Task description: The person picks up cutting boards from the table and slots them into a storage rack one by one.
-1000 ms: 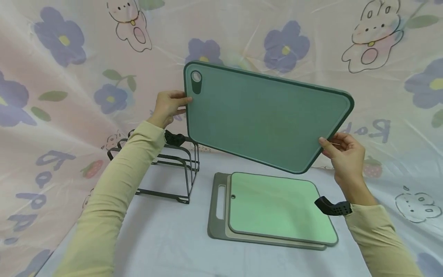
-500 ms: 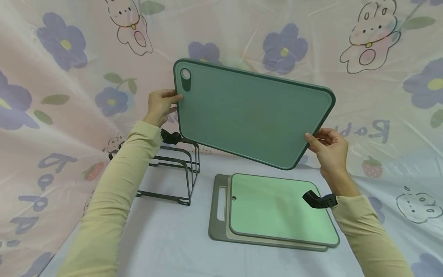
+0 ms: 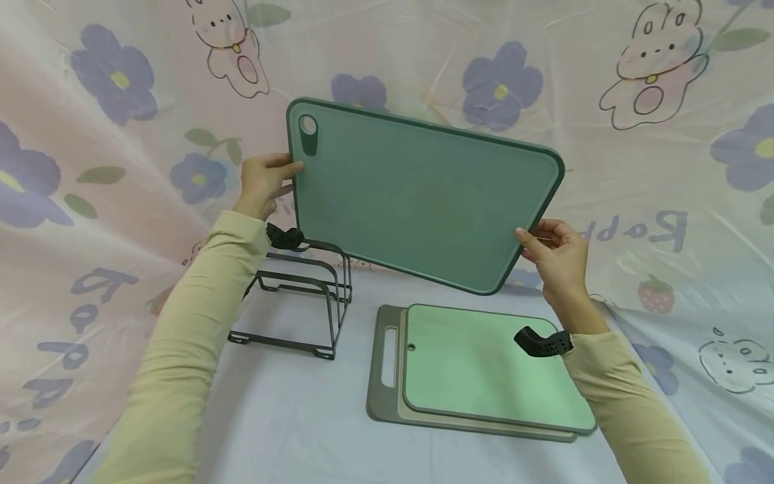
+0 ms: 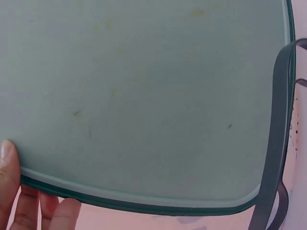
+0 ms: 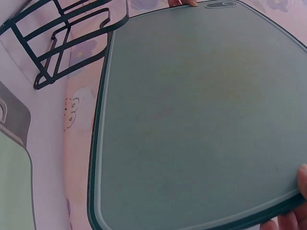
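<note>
A large dark green cutting board (image 3: pixel 417 195) is held up and tilted, its right end lower than its left. My left hand (image 3: pixel 263 183) pinches its left edge just below the hanging hole, thumb on the near face. At the lower right edge my right hand (image 3: pixel 557 259) grips it the same way, the other fingers behind. In the left wrist view the board (image 4: pixel 158 105) shows small stains, and a dark rack bar crosses in front of its edge. The black wire rack (image 3: pixel 296 344) stands below my left forearm, the board's lower left corner behind its top bars.
On the white-covered table (image 3: pixel 290 417) lies a stack of cutting boards: a light green one (image 3: pixel 471 363) on top of a grey-brown one (image 3: pixel 382 403) with a handle slot. A printed cloth (image 3: pixel 411 40) with flowers and rabbits hangs behind.
Both hands have carried the dark green board leftward, bringing its lower left corner over to the rack's top bars. The stacked boards have stayed put.
</note>
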A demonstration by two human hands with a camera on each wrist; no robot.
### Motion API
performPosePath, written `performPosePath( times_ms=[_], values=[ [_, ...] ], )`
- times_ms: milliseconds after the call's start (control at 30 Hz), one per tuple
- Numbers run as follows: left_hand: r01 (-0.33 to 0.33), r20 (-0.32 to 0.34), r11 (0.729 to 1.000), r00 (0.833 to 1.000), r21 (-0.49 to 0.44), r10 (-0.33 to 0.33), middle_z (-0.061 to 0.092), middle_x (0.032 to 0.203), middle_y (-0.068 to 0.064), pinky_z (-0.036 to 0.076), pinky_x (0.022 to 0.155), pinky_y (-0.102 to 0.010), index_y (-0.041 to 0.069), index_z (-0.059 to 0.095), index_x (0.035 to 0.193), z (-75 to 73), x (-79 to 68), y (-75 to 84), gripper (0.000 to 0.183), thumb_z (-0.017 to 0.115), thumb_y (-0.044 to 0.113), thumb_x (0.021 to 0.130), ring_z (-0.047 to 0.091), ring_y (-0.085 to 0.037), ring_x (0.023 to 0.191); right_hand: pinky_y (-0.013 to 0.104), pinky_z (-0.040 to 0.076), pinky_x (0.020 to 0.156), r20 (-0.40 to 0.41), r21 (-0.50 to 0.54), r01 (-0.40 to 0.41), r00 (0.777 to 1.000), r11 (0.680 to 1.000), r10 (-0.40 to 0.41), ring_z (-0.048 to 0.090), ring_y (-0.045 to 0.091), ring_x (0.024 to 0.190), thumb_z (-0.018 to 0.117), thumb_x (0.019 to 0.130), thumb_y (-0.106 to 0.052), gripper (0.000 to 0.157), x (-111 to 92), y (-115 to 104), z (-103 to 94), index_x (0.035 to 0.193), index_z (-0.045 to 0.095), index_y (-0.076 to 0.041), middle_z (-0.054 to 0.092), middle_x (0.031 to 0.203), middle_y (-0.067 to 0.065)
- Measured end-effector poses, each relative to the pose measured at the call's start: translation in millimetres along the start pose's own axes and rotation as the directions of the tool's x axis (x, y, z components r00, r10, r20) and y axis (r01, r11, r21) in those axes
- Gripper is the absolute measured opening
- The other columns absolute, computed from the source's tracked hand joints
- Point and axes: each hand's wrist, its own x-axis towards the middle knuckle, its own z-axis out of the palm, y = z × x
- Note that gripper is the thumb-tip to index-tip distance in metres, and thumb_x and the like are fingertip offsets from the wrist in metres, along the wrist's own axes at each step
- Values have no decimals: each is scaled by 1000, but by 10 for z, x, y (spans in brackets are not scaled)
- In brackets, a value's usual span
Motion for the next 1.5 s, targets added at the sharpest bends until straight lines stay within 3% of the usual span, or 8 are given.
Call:
performPosePath(
  times_ms=[533,900,1267,1500],
  values=[
    [4,-68,999,998,-52,-7,59,100,0,43,100,-41,-3,56,133,-329,52,15,48,71,5,88,60,-13,91,20,55,66,40,-21,6,999,1000,-5,61,12,78,80,81,-8,22,60,60,375,94,63,-5,62,89,3],
    [40,-106,997,993,-59,-46,59,106,-1,43,99,-39,1,56,135,-596,129,-23,52,73,7,86,59,-12,89,19,53,64,61,-32,26,998,999,-24,60,12,79,79,82,-7,21,91,144,649,95,63,-7,62,89,2],
    [43,-144,994,988,-100,-57,59,96,1,42,101,-41,0,56,134,-787,119,-93,51,72,3,86,60,-10,84,21,53,65,92,-95,8,996,995,1,60,13,81,78,83,-10,22,66,269,885,97,62,-4,62,88,1],
    [53,-135,996,989,-72,-62,60,99,0,41,101,-41,-2,54,135,-893,147,-124,52,72,2,86,63,-15,95,20,53,63,91,-87,-6,996,996,14,60,13,81,78,84,-8,20,58,425,985,96,62,-4,62,87,0]
  ],
)
